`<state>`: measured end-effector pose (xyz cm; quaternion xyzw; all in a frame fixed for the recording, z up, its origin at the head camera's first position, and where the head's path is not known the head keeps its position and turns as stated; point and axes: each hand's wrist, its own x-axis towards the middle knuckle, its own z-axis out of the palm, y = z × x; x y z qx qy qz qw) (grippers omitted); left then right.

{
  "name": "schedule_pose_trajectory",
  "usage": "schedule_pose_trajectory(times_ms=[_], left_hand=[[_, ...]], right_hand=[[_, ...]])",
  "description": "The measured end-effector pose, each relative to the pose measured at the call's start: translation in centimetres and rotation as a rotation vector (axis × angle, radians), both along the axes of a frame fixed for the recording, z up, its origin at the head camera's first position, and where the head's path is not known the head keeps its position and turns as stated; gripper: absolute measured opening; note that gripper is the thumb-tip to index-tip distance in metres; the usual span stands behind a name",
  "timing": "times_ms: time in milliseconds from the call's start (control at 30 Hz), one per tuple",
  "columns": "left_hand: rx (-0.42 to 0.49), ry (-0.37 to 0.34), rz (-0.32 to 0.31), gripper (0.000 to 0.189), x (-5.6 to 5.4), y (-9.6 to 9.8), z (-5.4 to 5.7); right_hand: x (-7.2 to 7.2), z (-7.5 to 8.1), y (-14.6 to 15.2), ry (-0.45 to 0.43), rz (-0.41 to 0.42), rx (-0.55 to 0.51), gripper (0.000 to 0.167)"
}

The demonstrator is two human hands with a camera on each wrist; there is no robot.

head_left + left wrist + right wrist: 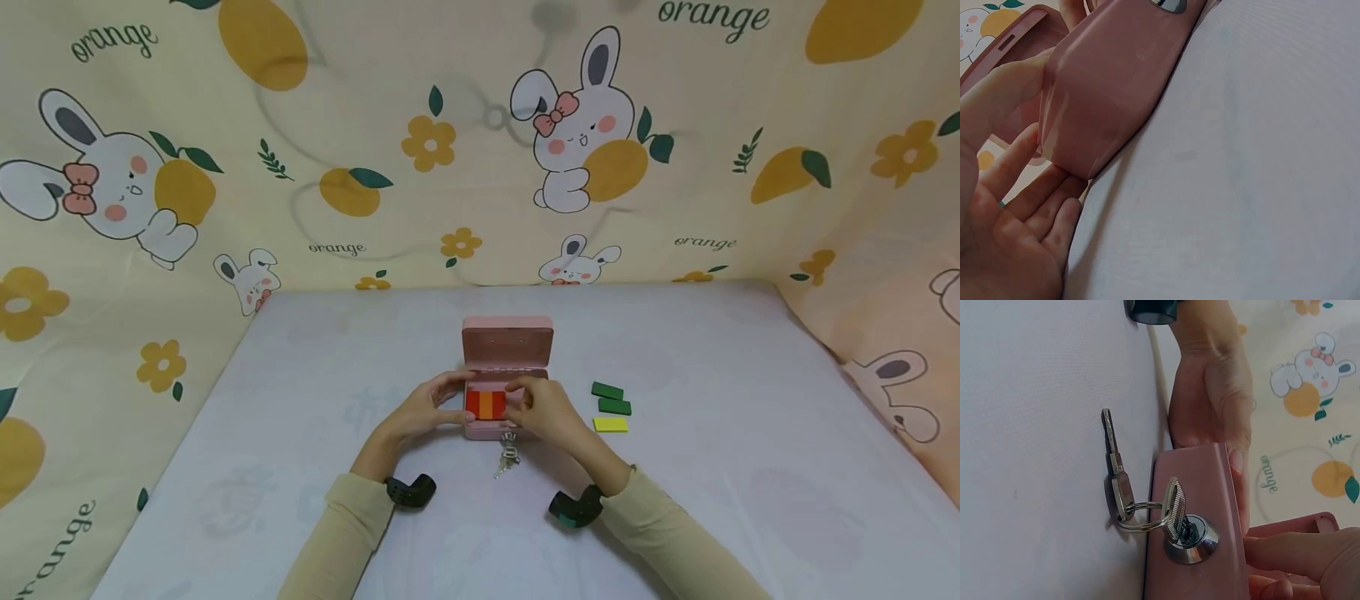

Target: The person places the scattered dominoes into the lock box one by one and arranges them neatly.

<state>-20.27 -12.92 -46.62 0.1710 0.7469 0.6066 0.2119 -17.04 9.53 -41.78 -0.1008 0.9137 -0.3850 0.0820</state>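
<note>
A pink metal lockable box [491,432] stands with its lid raised, a row of red and orange blocks [486,406] inside. My left hand [422,412] grips the box's left end, the thumb over the front corner and the fingers along the side. Over the right half of the box, my right hand [553,410] has its thumb and index finger at the ends of the rightmost red block, pinching it; part of the grip is hidden. A key [1175,509] sits in the front lock, and a second key [1122,487] hangs from its ring onto the cloth.
To the right of the box lie two green blocks [614,407] and a yellow block [611,425]. A white cloth [300,467] covers the table. Behind it rises a printed curtain [420,50] with rabbits and oranges. Each wrist wears a black camera [576,507].
</note>
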Motion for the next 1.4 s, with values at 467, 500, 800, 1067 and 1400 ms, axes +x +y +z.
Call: schedule_pose_trajectory(times_ms=[467,500,800,1067,1400], left_hand=[[-0.008,0.005,-0.009,0.065,-0.1,0.0,-0.2],[-0.011,0.003,-0.008,0.065,-0.1,0.0,-0.2],[-0.014,-0.013,0.006,0.065,0.0,-0.1,-0.2],[-0.009,-0.014,0.0,0.066,0.2,-0.1,0.1],[-0.001,-0.012,-0.003,0.066,0.1,0.0,0.1]], right_hand=[[0.7,0.3,1.1,0.043,0.007,-0.016,0.031],[0.8,0.3,1.2,0.045,0.004,-0.017,0.031],[1.0,0.6,2.4,0.055,0.001,-0.038,0.031],[1.6,0.9,3.8,0.083,-0.035,-0.037,0.031],[2.1,0.5,5.5,0.084,-0.062,-0.02,0.029]])
